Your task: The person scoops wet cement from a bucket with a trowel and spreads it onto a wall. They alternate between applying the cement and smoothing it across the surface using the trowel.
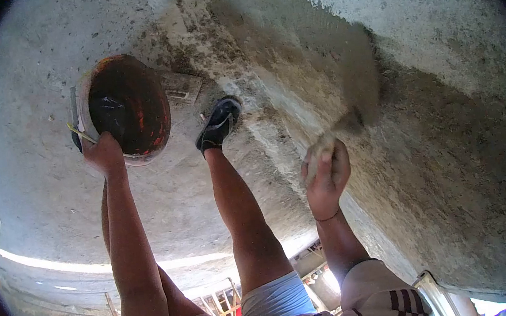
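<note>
My left hand point(104, 154) is closed on the near rim of a round bucket point(164, 121) that has a dark inside with reddish-orange patches and some liquid at the bottom. A thin yellowish stick point(82, 133) pokes out beside its fingers. At the wall's foot, my right hand point(327, 172) is closed around a pale beige, blurred lump point(325, 143); its kind I cannot tell. A dark smear shows just beyond it, against the wall point(450, 156). Around there the wall surface is damp and darker, with a lighter dry part above.
A rectangular plastering float point(183, 91) with a handle lies on the floor behind the bucket. My foot in a dark shoe point(220, 123) stands between bucket and wall. Crumbs of mortar point(191, 41) litter the floor along the wall's base.
</note>
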The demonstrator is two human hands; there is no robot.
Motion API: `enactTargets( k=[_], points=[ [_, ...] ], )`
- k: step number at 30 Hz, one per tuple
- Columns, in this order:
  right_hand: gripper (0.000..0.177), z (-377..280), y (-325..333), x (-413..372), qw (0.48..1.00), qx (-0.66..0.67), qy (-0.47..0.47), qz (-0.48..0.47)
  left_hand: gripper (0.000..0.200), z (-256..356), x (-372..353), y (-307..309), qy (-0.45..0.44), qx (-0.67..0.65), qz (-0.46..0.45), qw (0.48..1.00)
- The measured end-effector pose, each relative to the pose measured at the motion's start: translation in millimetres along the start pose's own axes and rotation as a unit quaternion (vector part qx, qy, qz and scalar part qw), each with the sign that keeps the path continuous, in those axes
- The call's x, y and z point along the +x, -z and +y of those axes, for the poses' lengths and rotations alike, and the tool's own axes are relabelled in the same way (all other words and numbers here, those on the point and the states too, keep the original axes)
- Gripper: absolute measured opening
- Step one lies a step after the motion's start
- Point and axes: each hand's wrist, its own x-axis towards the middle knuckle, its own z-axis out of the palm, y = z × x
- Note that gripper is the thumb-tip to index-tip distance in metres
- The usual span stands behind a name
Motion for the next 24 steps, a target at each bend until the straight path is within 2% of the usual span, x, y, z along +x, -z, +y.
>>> enactTargets(
  k=[2,5,6,8,11,16,19,22,24],
  points=[
    [0.042,-3,1,-11,0.998,0.009,0.049,0.032,0.047,5,-1,3,-0.009,0.015,0.010,1.000],
    [0.042,-2,4,-14,0.996,0.001,0.081,0.025,0.047,5,-3,2,0.016,-0.003,0.002,1.000],
    [0.042,-2,5,-13,0.996,0.000,0.083,0.026,0.047,3,-2,2,0.007,0.028,0.010,1.000],
    [0.042,-1,7,-11,0.999,-0.027,-0.014,-0.044,0.047,-1,-1,3,-0.004,0.060,0.019,0.998],
    [0.042,-6,4,-5,0.999,0.003,-0.042,-0.003,0.047,-1,-3,4,-0.025,0.006,-0.007,1.000],
    [0.039,-2,8,-28,0.999,0.034,0.001,0.021,0.047,-6,-2,2,-0.031,0.014,0.020,0.999],
    [0.040,-4,11,-27,0.999,0.025,0.033,0.027,0.048,6,-5,5,-0.009,0.006,-0.007,1.000],
    [0.045,-5,11,-13,0.997,-0.045,-0.050,-0.040,0.048,0,-2,3,0.011,0.016,0.002,1.000],
    [0.041,-4,17,-12,0.999,-0.032,-0.036,-0.009,0.047,-1,-3,2,0.002,0.005,0.010,1.000]
  ],
)
